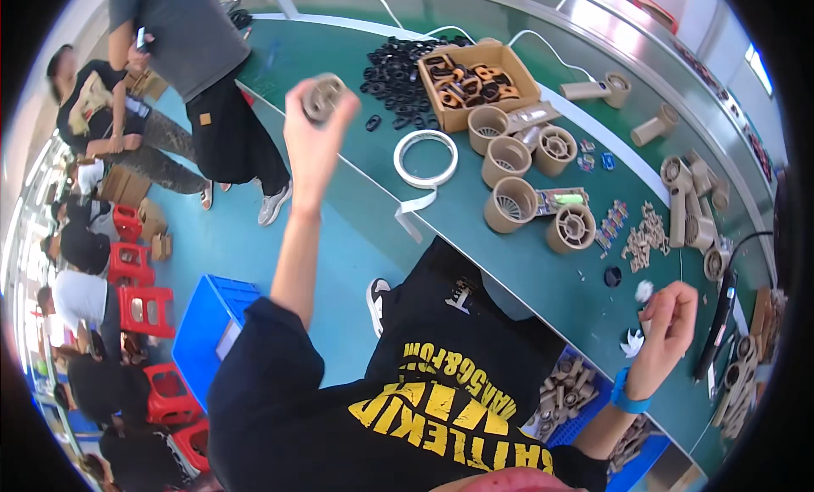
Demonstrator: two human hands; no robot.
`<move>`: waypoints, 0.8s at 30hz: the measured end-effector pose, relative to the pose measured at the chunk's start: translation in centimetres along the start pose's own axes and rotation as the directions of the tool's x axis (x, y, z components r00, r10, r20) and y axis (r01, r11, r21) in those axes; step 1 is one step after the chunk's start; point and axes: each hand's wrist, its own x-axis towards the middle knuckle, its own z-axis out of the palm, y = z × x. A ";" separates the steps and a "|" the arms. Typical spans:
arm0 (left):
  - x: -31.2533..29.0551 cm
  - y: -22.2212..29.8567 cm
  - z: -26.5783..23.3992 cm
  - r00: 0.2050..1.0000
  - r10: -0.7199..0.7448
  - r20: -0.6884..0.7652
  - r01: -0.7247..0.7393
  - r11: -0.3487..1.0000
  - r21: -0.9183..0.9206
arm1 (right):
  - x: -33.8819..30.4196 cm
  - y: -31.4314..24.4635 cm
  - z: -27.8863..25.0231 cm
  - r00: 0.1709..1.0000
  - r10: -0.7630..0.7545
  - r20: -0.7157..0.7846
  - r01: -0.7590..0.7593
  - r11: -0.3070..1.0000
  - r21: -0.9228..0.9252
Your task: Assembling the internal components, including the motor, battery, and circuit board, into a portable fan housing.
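My left hand is raised over the table's left edge, its fingers closed round a beige cylindrical plastic housing, slightly blurred. My right hand hovers at the right of the table, fingers curled together. A small beige bit shows at its fingertips, too small to name. Crumpled white scraps lie beside that hand, and a black round cap sits a little farther off. Several more beige housings stand in a group mid-table, open ends up. A roll of white tape lies to their left, its loose end hanging at the table edge.
A cardboard box of orange-and-black parts stands beside a heap of black parts. Small beige pieces and a black corded tool lie to the right. A blue bin and red stools stand left; people are beyond.
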 end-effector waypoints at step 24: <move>-1.1 7.8 13.7 0.219 0.574 0.789 -0.795 0.573 -0.197 | -3.0 5.7 6.2 0.980 0.184 0.080 -0.200 0.925 0.324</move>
